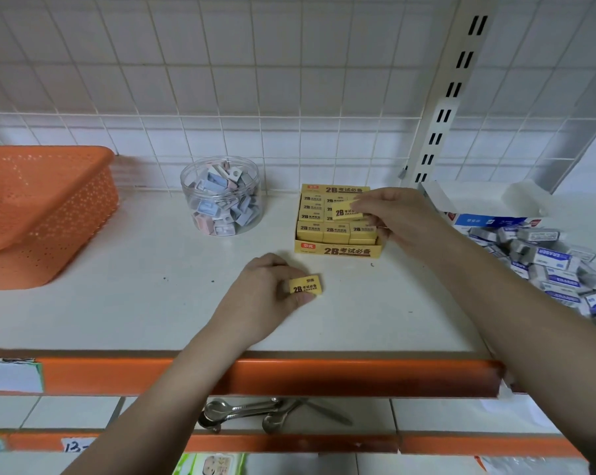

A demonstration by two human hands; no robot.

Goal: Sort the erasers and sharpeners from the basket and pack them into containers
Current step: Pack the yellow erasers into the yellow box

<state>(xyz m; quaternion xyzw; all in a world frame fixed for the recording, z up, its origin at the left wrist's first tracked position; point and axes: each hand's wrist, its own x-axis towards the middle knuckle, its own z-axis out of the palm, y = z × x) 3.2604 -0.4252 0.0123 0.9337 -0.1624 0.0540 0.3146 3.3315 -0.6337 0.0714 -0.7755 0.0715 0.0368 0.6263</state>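
Note:
A yellow box [337, 250] of 2B erasers stands open on the white shelf, holding several yellow erasers in rows. My right hand [389, 214] pinches one yellow eraser [345, 212] just above the box's middle. My left hand [265, 296] holds another yellow eraser [306, 286] low over the shelf in front of the box. A clear round jar [221, 197] full of pastel sharpeners stands left of the box. The orange basket [46, 207] sits at the far left.
A heap of blue-and-white erasers [550, 265] lies at the right beside an open blue-and-white carton [488, 219]. A slotted upright post [440, 121] rises behind the box. The shelf has an orange front edge [289, 375]; metal spoons [255, 411] hang below it.

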